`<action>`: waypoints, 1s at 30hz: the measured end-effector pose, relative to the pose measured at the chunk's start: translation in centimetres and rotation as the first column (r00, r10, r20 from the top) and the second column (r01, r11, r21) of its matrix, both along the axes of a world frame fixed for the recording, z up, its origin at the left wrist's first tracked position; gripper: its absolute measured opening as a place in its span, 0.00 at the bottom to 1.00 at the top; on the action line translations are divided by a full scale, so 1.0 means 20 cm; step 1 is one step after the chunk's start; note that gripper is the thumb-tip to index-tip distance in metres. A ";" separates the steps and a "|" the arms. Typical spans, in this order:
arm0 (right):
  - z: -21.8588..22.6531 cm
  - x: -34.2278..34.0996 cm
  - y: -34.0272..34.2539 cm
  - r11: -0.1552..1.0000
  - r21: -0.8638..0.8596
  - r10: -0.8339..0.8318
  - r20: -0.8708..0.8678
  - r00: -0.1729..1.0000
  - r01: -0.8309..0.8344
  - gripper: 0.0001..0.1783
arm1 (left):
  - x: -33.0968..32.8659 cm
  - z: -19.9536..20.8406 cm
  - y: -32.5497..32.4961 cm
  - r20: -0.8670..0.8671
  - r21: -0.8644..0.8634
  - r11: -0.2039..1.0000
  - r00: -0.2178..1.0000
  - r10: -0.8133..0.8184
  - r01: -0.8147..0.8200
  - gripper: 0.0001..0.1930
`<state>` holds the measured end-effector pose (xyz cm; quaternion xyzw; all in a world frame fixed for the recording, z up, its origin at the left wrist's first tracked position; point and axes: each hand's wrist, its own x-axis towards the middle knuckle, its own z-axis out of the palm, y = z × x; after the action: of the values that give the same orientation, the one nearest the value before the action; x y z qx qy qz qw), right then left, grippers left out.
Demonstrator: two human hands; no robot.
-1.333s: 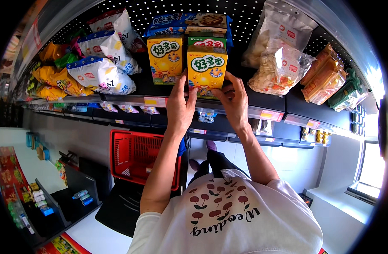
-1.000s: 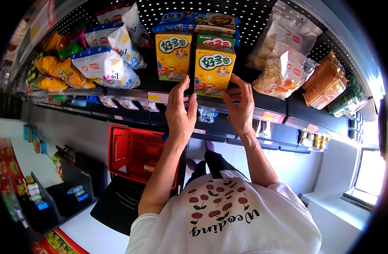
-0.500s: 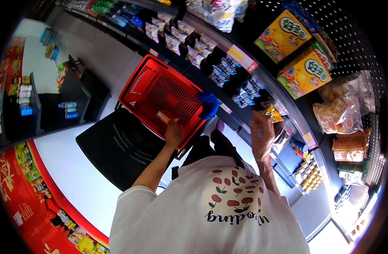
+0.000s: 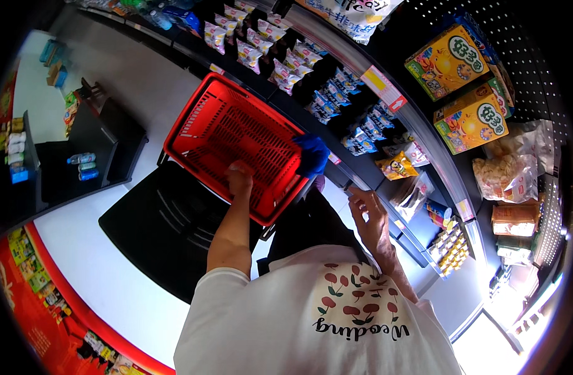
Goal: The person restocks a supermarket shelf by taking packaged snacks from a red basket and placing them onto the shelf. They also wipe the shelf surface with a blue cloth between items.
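Observation:
A red plastic shopping basket sits tilted in front of me, its slotted floor in view. My left hand reaches into it with the fingers closed. At the fingertips a pale end of a small box shows; the rest is hidden by the hand. Bunched at the basket's right corner is something blue, like cloth. To the right, my right hand is raised beside the lower shelf, with its fingers bent, apart and holding nothing. Nearest to it are an orange snack bag and clear packets.
Shelves with a price-tag rail curve along the right. They carry small blue packs, white snack bags and yellow boxes. A black panel lies under the basket's left side. Dark shelving stands far left.
My right hand has drawn back down and left from the orange snack bag, which now shows fully. My left hand has shifted slightly up and left in the basket; its box is less visible.

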<state>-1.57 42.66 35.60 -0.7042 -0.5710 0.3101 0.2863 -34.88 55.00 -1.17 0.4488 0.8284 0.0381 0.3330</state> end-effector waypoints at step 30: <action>0.25 -0.08 0.26 0.960 -0.126 0.179 -0.416 0.892 -0.251 0.33 | 0.35 2.11 0.19 0.883 0.338 0.896 0.233 -0.408 0.288 0.35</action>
<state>-3.19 47.80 40.59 -0.5806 -0.5451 0.5266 0.2974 -27.97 58.79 41.01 0.5307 0.3547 0.2584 0.7251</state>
